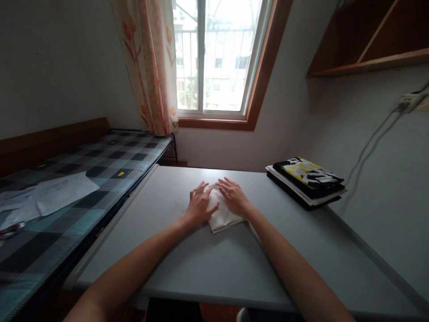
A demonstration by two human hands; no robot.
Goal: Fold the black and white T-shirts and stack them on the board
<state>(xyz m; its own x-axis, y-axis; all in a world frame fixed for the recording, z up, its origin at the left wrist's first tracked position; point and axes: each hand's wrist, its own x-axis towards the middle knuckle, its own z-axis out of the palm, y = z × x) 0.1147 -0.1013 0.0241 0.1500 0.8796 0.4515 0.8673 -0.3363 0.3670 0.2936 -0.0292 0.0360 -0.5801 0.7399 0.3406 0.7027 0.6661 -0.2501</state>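
A folded cream-white cloth (222,216) lies on the pale table (161,255), near its middle. My left hand (200,203) rests at the cloth's left side, fingers spread and bent, with the thumb over the cloth. On the upper right part of the cloth lies my right hand (233,195), palm down with its fingers stretched out. Neither hand is closed on the fabric. The hands partly cover the cloth's far edge.
A stack of folded dark and white cloths (306,181) sits at the table's back right. To the left, a checkered bed (110,197) holds paper sheets (63,192) and a partly visible scissors-like item (12,230). A window and curtain are behind.
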